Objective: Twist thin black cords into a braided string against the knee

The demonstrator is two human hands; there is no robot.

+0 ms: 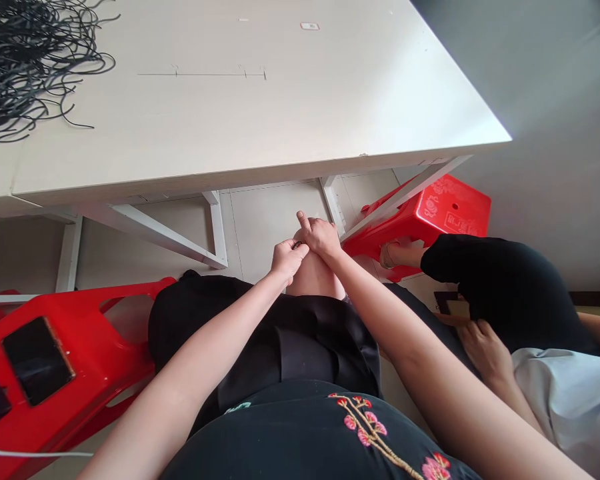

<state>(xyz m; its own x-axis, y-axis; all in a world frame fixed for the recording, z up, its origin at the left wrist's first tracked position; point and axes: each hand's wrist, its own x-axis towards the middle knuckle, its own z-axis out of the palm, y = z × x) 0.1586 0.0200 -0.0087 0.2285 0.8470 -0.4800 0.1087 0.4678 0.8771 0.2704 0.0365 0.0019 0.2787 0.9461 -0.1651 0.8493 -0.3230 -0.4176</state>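
Both hands meet over a bare knee [315, 280] below the front edge of the table. My left hand [286, 260] is closed in a pinch, with a small dark bit showing at its fingertips; what it is I cannot make out. My right hand [321, 236] lies over the knee, touching the left fingertips. Its thumb is stretched out, and its other fingers are partly hidden. On the table's far left lies a tangled pile of thin black cords [30, 63], away from both hands.
The white table [320, 120] bears a drawn line with tick marks [205, 74] and a small label [309, 26]. A phone [37, 360] rests on a red stool [100, 347] at left. Another red stool [450, 203] and a seated person [510, 293] are at right.
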